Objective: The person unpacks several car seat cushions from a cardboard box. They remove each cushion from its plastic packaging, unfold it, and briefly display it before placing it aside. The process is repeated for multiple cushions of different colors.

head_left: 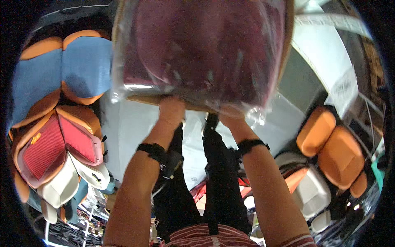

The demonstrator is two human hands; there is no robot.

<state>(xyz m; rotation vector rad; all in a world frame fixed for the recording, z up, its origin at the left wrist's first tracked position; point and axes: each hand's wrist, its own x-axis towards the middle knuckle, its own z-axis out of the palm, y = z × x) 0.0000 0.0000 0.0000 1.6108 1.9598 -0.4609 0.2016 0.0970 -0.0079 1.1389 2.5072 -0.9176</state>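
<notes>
A large maroon padded piece in clear plastic wrap (205,49), perhaps a seat cover or cushion, fills the top middle of the head view. A brown edge (144,99) shows along its near side and right side. My left hand (172,110) is closed on that near edge, left of the middle. To the right, my right hand (231,114) grips the same edge, partly behind loose plastic. Both arms reach straight forward, and the fingertips of each hand are hidden. The far end of the piece runs out of view.
Blue-and-orange seat covers (84,66) stand at the left, above red mesh ones (44,150) and white ones (61,189). Orange seats (341,158) and a grey seat (310,191) are at the right. Pale floor (131,140) lies beneath, with white sheeting (321,49) at the far right.
</notes>
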